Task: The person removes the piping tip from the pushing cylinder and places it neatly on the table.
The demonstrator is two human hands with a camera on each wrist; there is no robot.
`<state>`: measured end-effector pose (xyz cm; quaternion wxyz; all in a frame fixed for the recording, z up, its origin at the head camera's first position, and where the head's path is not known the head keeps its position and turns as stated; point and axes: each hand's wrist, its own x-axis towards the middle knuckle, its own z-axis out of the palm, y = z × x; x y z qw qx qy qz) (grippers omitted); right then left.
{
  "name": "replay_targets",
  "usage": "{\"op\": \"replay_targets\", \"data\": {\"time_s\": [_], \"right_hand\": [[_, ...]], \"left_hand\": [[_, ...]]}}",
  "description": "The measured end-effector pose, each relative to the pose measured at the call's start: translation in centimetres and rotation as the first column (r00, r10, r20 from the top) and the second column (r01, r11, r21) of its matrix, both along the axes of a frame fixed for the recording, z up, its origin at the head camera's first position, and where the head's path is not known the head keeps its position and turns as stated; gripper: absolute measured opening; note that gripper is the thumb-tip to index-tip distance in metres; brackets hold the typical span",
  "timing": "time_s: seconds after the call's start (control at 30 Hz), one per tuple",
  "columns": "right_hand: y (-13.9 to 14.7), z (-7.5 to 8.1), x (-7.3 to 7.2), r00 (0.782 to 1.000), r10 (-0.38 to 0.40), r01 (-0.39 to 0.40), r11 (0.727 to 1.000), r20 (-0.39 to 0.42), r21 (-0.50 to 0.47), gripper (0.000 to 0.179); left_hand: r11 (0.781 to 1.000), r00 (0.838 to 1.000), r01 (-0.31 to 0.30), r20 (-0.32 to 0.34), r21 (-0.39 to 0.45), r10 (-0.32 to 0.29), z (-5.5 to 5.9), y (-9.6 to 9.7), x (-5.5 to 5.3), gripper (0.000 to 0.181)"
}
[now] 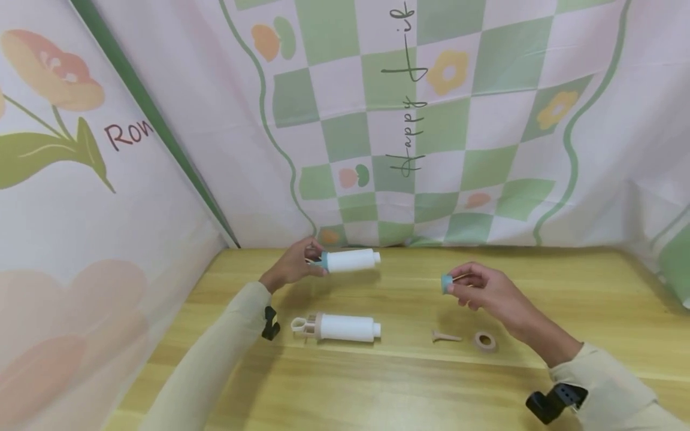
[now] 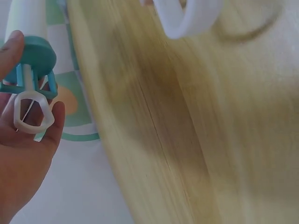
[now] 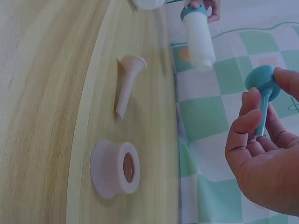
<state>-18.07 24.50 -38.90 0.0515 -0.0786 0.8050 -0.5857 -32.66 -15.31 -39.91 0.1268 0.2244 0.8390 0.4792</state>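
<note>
My left hand [image 1: 291,264] grips a white syringe [image 1: 351,260] by its teal collar, above the back of the table. In the left wrist view the syringe's white ring handle [image 2: 18,114] shows between thumb and fingers. The syringe lies nearly level, its narrow tip towards the right. My right hand [image 1: 493,296] pinches a small teal nozzle [image 3: 259,78] with a round cap and a thin stem, held over the table. Below my left hand, a second white syringe [image 1: 347,328] with a beige collar lies on the table.
A beige nozzle [image 1: 447,337] and a beige ring [image 3: 105,168] lie on the wooden table [image 1: 399,389], nearer than my right hand. Printed curtains [image 1: 345,137] hang behind the table's back edge, with another on the left side. Dark wrist cameras [image 1: 555,402] sit on both sleeves.
</note>
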Motion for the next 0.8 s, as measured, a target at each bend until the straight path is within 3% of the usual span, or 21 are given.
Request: {"op": "replay_targets", "data": {"time_s": [0.17,0.5,0.67,0.8], "right_hand": [[-0.3,0.2,0.2,1.0,0.002,-0.002,1.0,0.007,-0.001,0.04],[-0.1,0.2,0.4,1.0,0.005,-0.005,1.0,0.022,0.007,0.041],[0.2,0.1,0.6,1.0,0.012,-0.012,1.0,0.021,0.0,0.04],[0.7,0.0,0.7,1.0,-0.003,0.003,1.0,0.024,0.007,0.039]], "left_hand": [[0.999,1.0,-0.003,0.01,-0.038,0.004,-0.5,0.2,-0.7,0.044],[0.999,0.999,0.009,0.047,-0.037,-0.007,-1.2,0.3,-1.5,0.046],[1.0,0.998,0.0,0.063,-0.031,0.002,-2.0,0.4,-1.8,0.045],[0.999,0.999,0.029,0.041,-0.015,-0.029,-2.8,0.6,-1.9,0.042]]}}
